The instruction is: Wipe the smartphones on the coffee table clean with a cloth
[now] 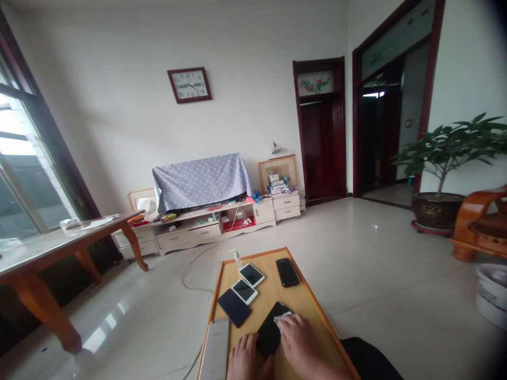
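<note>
A black tablet [272, 332] lies at an angle on the small wooden table, its dark face up. My left hand [246, 359] grips its near end, fingers along the left edge and thumb at the bottom. In my right hand [298, 338] is a crumpled white wipe [282, 318], pressed on the tablet's upper right part; the fingers are closed over it. Beyond lie a dark blue tablet [234, 307], two white-framed tablets [244, 291] and a black smartphone [288, 272]. A silver tablet [215, 348] rests along the left edge, back up.
A clear pump bottle [236, 257] stands at the small table's [312, 316] far left corner. Left is a larger wooden table [106, 227]; a white TV cabinet [190, 237] lines the wall. To the right are a potted plant [438, 211], a wooden chair and a white bucket [492, 295].
</note>
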Motion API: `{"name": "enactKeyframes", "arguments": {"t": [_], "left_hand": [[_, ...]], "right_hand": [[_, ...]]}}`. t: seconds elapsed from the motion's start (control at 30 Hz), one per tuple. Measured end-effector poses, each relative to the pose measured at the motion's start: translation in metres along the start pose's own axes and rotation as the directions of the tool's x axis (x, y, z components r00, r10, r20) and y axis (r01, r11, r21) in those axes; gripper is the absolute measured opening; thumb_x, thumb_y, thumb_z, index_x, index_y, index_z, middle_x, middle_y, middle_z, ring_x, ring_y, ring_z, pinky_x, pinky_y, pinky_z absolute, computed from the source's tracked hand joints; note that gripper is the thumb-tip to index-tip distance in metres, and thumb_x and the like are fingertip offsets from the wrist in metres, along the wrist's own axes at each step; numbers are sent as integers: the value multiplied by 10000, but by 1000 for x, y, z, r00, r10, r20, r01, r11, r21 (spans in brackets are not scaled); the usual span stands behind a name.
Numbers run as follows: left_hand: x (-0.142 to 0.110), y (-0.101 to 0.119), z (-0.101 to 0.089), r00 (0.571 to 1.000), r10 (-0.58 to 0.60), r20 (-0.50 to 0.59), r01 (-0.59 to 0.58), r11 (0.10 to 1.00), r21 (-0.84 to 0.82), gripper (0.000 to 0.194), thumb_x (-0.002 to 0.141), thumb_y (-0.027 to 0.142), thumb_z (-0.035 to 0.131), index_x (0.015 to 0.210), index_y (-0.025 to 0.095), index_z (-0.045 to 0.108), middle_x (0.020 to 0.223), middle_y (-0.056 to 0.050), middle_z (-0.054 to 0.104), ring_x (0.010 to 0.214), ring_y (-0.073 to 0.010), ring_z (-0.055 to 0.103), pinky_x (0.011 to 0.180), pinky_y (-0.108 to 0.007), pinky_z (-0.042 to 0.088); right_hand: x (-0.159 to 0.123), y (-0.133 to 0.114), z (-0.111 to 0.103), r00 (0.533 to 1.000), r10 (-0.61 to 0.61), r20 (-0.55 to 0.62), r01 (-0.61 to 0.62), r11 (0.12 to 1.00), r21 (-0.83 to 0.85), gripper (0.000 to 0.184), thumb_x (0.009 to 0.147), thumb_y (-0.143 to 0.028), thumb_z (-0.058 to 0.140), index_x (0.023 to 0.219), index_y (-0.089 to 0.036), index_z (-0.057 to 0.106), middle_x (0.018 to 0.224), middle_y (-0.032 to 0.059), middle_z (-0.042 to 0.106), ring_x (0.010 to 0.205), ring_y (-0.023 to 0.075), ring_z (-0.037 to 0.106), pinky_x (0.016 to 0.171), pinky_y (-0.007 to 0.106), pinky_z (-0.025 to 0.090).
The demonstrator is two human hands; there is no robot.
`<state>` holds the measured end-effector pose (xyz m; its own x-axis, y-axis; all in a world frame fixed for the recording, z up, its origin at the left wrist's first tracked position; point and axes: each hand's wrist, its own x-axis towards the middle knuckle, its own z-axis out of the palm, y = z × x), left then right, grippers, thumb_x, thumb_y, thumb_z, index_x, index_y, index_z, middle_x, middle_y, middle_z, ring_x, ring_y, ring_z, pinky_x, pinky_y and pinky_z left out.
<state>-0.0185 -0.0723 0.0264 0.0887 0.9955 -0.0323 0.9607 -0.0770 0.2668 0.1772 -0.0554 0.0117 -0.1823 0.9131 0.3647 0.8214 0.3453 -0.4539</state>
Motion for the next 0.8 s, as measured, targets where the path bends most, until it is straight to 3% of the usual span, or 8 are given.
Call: {"name": "enactKeyframes", "arguments": {"t": [0.17,0.37,0.5,0.63,0.8], "left_hand": [[1,-1,3,1000,-11,-12,11,1000,-1,680,762,502,566,1377,210,571,1434,-114,592,1341,-274,517,1113,-367,380],[0,-4,-1,1000,11,14,-10,1000,-16,654,800,513,529,1375,204,569,1412,-112,608,1315,-266,535,1095,-349,384],[-2,-2,-2,1000,4,-12,-4,1000,-21,658,790,498,552,1380,205,566,1438,-112,589,1342,-271,513,1114,-358,368],[-3,-2,1,999,-10,-36,9,1000,-19,639,781,474,574,1365,214,577,1425,-103,599,1330,-269,518,1107,-359,371],[-3,-4,2,998,2,-61,-4,999,-36,631,779,474,574,1352,209,587,1395,-99,616,1311,-257,534,1101,-337,366]], "right_hand": [[7,-6,1,996,89,-5,-90,994,-56,399,963,-202,399,1222,-229,701,1257,91,701,1196,275,579,1062,406,390],[-13,-37,11,980,-53,189,47,998,35,373,946,-228,432,1226,-257,677,1218,69,711,1073,212,667,927,266,469],[-3,-27,2,987,45,151,-52,998,41,351,979,-266,388,1145,-269,697,1172,59,727,1013,200,700,877,258,485],[17,-11,-1,982,153,109,-161,985,66,419,997,-269,346,1253,-234,676,1285,100,697,1099,207,685,953,282,481],[15,-18,11,981,109,158,-122,989,79,430,968,-249,391,1282,-240,684,1365,82,666,1213,200,643,1033,271,452]]}}
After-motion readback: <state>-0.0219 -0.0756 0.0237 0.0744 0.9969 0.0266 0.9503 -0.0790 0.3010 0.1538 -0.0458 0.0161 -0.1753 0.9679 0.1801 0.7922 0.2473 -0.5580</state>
